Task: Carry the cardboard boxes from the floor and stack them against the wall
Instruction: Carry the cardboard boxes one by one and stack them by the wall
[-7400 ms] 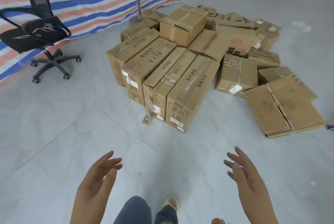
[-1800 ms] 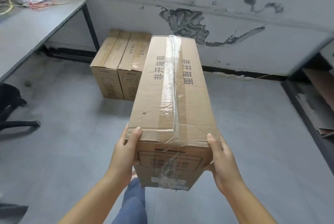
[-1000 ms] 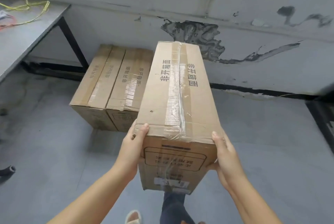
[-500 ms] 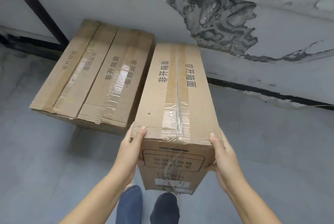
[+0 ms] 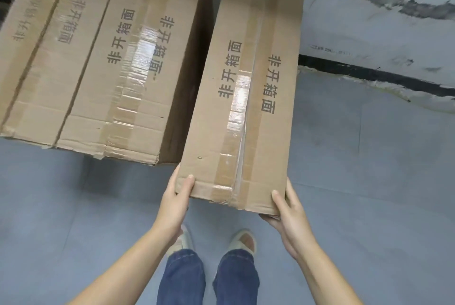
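The left hand [image 5: 176, 202] and right hand [image 5: 289, 208] each clasp a near corner of the long cardboard box [image 5: 246, 97], thumbs on top, fingers curled underneath. It hangs tilted (tape seam upward) just beside two boxes [image 5: 98, 63] on the floor [image 5: 357, 181], its far end toward the wall [image 5: 369, 26].

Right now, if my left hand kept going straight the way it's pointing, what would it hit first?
Your left hand grips the near corner of the carried box, pointing toward the wall. Going straight on, it would likely meet the near end of the nearest stacked box; depth is unclear.
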`<state>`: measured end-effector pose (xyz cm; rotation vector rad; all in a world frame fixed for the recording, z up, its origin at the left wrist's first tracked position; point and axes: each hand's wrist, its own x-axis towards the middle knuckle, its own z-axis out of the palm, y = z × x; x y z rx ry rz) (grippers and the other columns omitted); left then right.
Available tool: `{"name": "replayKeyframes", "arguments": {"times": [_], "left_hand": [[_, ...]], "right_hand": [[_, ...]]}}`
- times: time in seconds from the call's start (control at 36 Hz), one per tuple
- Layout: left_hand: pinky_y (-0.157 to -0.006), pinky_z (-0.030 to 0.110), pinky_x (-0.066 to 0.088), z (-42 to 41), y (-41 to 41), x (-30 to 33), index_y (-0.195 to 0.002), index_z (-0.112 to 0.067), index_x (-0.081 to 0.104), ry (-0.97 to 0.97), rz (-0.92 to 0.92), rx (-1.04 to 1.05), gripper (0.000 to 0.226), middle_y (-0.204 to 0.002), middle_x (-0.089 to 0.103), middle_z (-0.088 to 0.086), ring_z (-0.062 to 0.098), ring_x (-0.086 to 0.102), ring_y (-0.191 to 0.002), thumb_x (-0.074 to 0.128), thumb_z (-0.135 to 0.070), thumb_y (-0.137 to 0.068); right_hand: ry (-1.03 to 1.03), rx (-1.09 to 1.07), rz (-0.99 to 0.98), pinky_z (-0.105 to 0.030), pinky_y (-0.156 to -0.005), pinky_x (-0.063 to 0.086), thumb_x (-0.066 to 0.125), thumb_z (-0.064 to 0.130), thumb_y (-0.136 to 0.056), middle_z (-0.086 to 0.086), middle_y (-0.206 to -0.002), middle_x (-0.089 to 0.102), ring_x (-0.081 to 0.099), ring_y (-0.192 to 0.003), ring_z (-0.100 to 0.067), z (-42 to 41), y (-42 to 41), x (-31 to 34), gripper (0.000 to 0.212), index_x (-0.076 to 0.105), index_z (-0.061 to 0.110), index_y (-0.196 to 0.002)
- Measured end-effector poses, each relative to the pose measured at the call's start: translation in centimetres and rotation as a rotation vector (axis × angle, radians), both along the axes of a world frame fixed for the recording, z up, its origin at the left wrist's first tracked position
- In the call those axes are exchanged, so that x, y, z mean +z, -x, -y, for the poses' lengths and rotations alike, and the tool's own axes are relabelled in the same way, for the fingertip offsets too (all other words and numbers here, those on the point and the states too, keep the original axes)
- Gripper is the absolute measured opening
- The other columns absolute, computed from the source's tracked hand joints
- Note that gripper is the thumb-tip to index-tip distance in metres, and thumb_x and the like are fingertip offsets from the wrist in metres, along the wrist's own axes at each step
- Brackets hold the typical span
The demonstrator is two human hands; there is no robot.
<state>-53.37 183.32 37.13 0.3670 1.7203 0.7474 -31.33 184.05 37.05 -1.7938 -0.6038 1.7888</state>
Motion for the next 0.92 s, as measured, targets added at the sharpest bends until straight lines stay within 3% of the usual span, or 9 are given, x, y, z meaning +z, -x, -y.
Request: {"name": "replayKeyframes", "arguments": {"times": [0.11, 0.17, 0.31, 0.39, 0.47, 0.61, 0.72, 0.81, 0.92], "left_hand": [[-0.093, 0.046, 0.042, -0.2, 1.5, -1.3, -0.135, -0.037, 0.039, 0.236, 0.105, -0.011, 0.037, -0.126, 0.050, -0.007, 0.021, 0.045, -0.116, 0.043, -0.042, -0.099], [-0.096, 0.055, 0.041, -0.6, 2.2, -1.7, -0.135, -0.032, 0.039, 0.299, 0.242, 0.079, 0.034, -0.133, 0.049, 0.003, 0.027, 0.049, -0.118, 0.040, -0.038, -0.101], [-0.101, 0.060, 0.037, -2.8, 2.9, -2.2, -0.124, -0.018, 0.048, 0.244, 0.361, 0.244, 0.024, -0.132, 0.052, 0.007, 0.026, 0.052, -0.121, 0.035, -0.020, -0.104], [-0.097, 0.055, 0.039, -4.5, 3.3, -2.5, -0.105, -0.015, 0.054, 0.201, 0.408, 0.440, 0.017, -0.125, 0.056, 0.012, 0.028, 0.054, -0.115, 0.038, -0.015, -0.101], [-0.087, 0.051, 0.042, -5.6, 4.0, -2.6, -0.101, -0.010, 0.054, 0.187, 0.551, 0.668, 0.019, -0.121, 0.057, 0.016, 0.033, 0.057, -0.107, 0.036, -0.015, -0.098], [-0.092, 0.053, 0.041, -5.2, 4.8, -2.6, -0.095, -0.008, 0.052, 0.162, 0.680, 0.769, 0.017, -0.119, 0.059, 0.019, 0.039, 0.052, -0.120, 0.035, -0.012, -0.096], [-0.094, 0.055, 0.041, -5.0, 5.4, -2.1, -0.103, -0.009, 0.051, 0.189, 0.632, 0.703, 0.017, -0.119, 0.058, 0.017, 0.037, 0.050, -0.125, 0.036, -0.014, -0.097], [-0.093, 0.054, 0.041, -4.8, 5.9, -0.7, -0.106, -0.013, 0.049, 0.229, 0.509, 0.595, 0.012, -0.112, 0.058, 0.017, 0.032, 0.045, -0.131, 0.040, -0.015, -0.098], [-0.100, 0.049, 0.039, -4.2, 6.5, 3.4, -0.135, -0.008, 0.044, 0.233, 0.251, 0.380, 0.036, -0.145, 0.038, 0.021, 0.029, 0.039, -0.135, 0.044, -0.016, -0.100]], "right_hand": [[0.019, 0.029, 0.022, -0.036, -0.086, 0.055, 0.045, 0.015, -0.101, 0.018, -0.123, 0.063, 0.062, -0.111, -0.008, -0.4, 1.0, -1.3, 0.047, 0.041, 0.041, -0.140], [0.018, 0.042, 0.035, -0.032, -0.083, 0.055, 0.045, 0.013, -0.101, 0.019, -0.122, 0.063, 0.063, -0.109, -0.006, -0.9, 1.6, -1.7, 0.049, 0.038, 0.038, -0.143], [0.007, 0.035, 0.042, -0.033, -0.086, 0.054, 0.044, 0.012, -0.101, 0.016, -0.122, 0.064, 0.062, -0.110, -0.008, -3.6, 2.5, -2.5, 0.049, 0.039, 0.037, -0.143], [-0.013, 0.042, 0.037, -0.038, -0.088, 0.052, 0.042, 0.011, -0.101, 0.014, -0.124, 0.062, 0.061, -0.110, -0.012, -5.3, 3.5, -3.0, 0.050, 0.037, 0.037, -0.144], [-0.019, 0.055, 0.034, -0.036, -0.084, 0.054, 0.041, 0.012, -0.102, 0.014, -0.126, 0.061, 0.061, -0.108, -0.011, -5.8, 4.6, -3.4, 0.050, 0.036, 0.039, -0.143], [-0.040, 0.056, 0.065, -0.030, -0.080, 0.057, 0.044, 0.015, -0.101, 0.017, -0.125, 0.061, 0.062, -0.107, -0.006, -5.3, 4.5, -3.7, 0.048, 0.036, 0.041, -0.141], [-0.008, 0.108, 0.099, -0.031, -0.083, 0.055, 0.043, 0.016, -0.101, 0.017, -0.126, 0.059, 0.060, -0.108, -0.006, -5.7, 4.3, -3.3, 0.046, 0.036, 0.038, -0.142], [0.054, 0.169, 0.149, -0.031, -0.086, 0.049, 0.044, 0.018, -0.101, 0.007, -0.136, 0.054, 0.056, -0.117, -0.014, -6.0, 4.0, -2.1, 0.045, 0.036, 0.031, -0.144], [0.097, 0.240, 0.279, -0.044, -0.111, 0.035, 0.050, 0.026, -0.099, 0.001, -0.156, 0.028, 0.033, -0.140, -0.016, -5.9, 3.2, 2.2, 0.062, 0.019, 0.025, -0.152]]}}
